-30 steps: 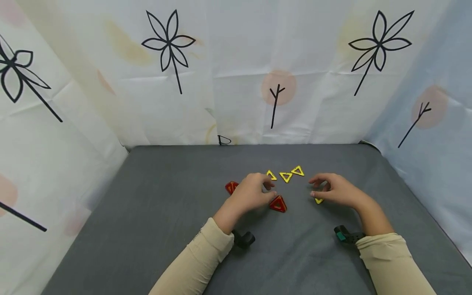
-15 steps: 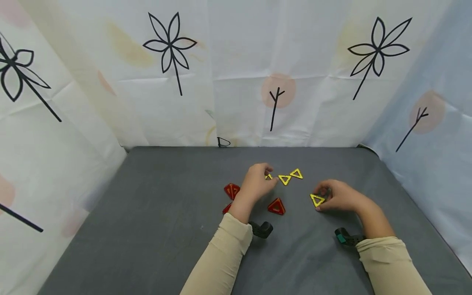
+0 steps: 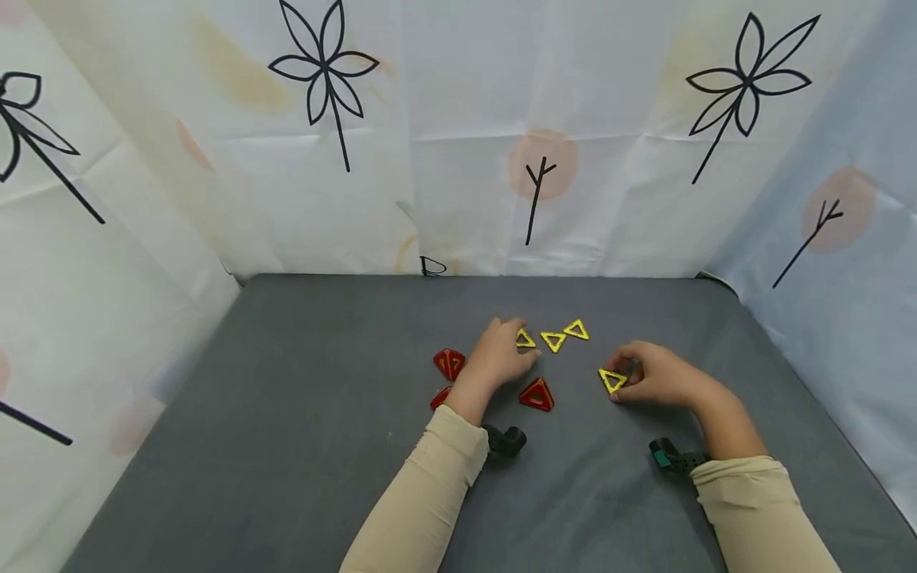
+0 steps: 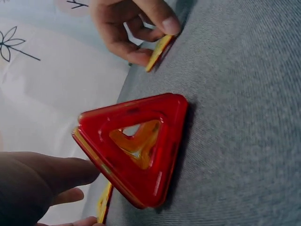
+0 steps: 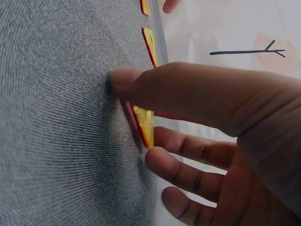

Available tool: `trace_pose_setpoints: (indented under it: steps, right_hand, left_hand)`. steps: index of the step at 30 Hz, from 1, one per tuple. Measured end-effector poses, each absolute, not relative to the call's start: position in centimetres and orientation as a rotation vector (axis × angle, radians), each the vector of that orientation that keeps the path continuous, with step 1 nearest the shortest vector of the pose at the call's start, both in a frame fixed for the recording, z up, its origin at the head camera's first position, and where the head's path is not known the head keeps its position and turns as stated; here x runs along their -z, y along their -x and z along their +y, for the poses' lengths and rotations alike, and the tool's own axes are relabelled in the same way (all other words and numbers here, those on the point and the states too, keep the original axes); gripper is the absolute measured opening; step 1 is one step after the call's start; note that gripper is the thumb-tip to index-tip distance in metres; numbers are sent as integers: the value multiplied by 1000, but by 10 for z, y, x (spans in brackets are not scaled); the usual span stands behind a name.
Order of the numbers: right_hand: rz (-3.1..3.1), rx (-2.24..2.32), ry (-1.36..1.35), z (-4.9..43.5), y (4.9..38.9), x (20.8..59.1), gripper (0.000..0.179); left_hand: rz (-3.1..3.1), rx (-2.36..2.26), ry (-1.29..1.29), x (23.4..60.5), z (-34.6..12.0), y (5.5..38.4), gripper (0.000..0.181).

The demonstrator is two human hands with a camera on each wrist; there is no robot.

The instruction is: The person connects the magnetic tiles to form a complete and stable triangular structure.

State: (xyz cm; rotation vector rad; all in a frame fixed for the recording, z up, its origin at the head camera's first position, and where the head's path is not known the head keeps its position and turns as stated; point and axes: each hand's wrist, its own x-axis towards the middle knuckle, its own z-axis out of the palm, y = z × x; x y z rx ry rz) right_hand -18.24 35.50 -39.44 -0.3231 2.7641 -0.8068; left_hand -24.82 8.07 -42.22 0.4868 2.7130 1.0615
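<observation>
My left hand point(image 3: 497, 354) reaches to the back of the grey table, thumb and fingers at the edges of a yellow triangular magnetic tile point(image 3: 525, 339). In the left wrist view this tile point(image 4: 104, 203) stands between thumb and fingertips. My right hand point(image 3: 662, 374) pinches another yellow triangular tile point(image 3: 612, 381), tilted close over the cloth. Its thumb partly hides that tile point(image 5: 145, 125) in the right wrist view. A red pyramid of triangular tiles point(image 3: 536, 394) sits between the hands, large in the left wrist view.
Two more yellow triangular tiles, one nearer point(image 3: 553, 342) and one behind it point(image 3: 576, 329), lie at the back. Left of my left forearm are a red tile pyramid point(image 3: 449, 364) and another red piece point(image 3: 440, 398), partly hidden. A patterned curtain point(image 3: 458, 143) rises behind the table.
My left hand has gone from beside the middle red pyramid to a yellow tile farther back. My right hand has tipped up its yellow tile, which now shows between thumb and fingers.
</observation>
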Motion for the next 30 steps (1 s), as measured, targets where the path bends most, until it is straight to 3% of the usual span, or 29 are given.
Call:
trace_pose_setpoints:
  steps: [16,24,30]
  right_hand:
    - [2836,843,358,347,186,394,37]
    - [2915,865,412,336,186,397,39]
    - [2935,916,473,323,186,402,41]
  left_hand:
    - [2790,-945,-542,417,75,244,10]
    - [2733,-985,-585,413,75,245,10]
    - [2648,-1027,-646,418,76,245,26]
